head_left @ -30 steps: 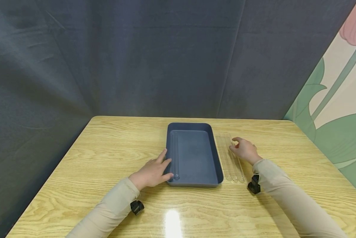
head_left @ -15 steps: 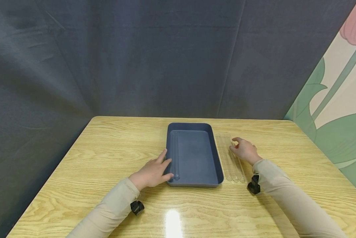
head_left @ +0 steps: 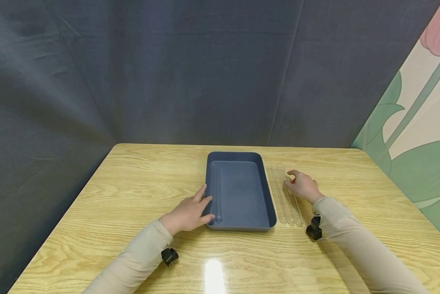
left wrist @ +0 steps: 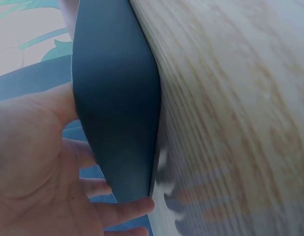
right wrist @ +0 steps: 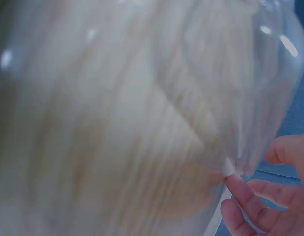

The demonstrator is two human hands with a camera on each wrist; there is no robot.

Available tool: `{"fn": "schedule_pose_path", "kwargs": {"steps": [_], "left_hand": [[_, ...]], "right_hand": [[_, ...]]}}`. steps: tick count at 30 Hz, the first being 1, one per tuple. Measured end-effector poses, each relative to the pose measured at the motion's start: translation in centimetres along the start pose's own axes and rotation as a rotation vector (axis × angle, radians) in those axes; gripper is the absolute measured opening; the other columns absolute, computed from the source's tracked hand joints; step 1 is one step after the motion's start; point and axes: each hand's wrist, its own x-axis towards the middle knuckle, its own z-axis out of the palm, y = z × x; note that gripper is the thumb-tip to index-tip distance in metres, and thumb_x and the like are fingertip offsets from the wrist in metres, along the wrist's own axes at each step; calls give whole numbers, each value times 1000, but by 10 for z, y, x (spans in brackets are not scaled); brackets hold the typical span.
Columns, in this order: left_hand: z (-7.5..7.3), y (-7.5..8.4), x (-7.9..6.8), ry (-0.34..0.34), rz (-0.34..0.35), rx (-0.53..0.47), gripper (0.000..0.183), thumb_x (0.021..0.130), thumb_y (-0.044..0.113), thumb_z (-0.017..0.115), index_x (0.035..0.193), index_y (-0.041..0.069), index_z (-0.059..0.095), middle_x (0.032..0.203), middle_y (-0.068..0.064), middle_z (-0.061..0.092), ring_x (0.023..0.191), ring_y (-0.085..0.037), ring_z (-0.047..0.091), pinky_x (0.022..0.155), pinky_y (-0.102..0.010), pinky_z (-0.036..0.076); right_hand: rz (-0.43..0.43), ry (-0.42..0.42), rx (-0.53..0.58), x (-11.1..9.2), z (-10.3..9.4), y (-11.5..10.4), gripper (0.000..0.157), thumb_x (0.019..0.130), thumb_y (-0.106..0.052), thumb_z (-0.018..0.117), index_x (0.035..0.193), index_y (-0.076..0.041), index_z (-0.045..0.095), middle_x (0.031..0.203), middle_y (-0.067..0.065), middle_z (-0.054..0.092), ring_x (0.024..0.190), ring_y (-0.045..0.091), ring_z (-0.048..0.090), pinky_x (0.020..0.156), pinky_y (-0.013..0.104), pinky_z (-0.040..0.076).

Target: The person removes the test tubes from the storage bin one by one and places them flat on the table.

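My left hand [head_left: 186, 212] rests at the near left rim of a dark blue rectangular tray [head_left: 247, 228], its fingers spread. In the left wrist view, the thumb and some fingers of that hand [left wrist: 34, 162] pass behind the tray wall [left wrist: 117, 98]. Clear round-ended test tubes [head_left: 218, 196] lie lengthwise along the tray's left side. Several more test tubes [head_left: 277, 192] lie side by side on the table. With thumb and fingers, my right hand [head_left: 303, 188] pinches the rightmost one near its far end. The right wrist view shows a transparent tube [right wrist: 220, 83] close up, blurred, against the fingers [right wrist: 255, 204].
The light wooden table [head_left: 142, 171] extends to both sides of the tray. A dark cloth [head_left: 205, 81] hangs behind and at the left. A wall with a painted flower [head_left: 418, 143] stands at the right. Black wrist cameras [head_left: 314, 228] sit below the sleeves.
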Motion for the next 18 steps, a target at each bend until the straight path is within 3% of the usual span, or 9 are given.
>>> {"fn": "schedule_pose_path", "kwargs": {"steps": [13, 18], "left_hand": [[1, 0, 0, -2, 7, 2, 61, 95, 39, 50, 143, 3, 36, 157, -20, 4, 129, -42, 43, 111, -51, 30], [1, -1, 0, -2, 2, -4, 61, 96, 39, 49, 143, 3, 35, 157, -19, 3, 130, -42, 41, 111, -51, 29]], "right_hand": [[-1, -13, -15, -2, -10, -2, 50, 94, -26, 48, 132, 7, 45, 107, 27, 64, 92, 39, 62, 80, 60, 41], [-21, -15, -17, -2, -15, -3, 50, 95, -26, 47, 133, 6, 44, 107, 27, 64, 87, 36, 64, 77, 58, 44]]}}
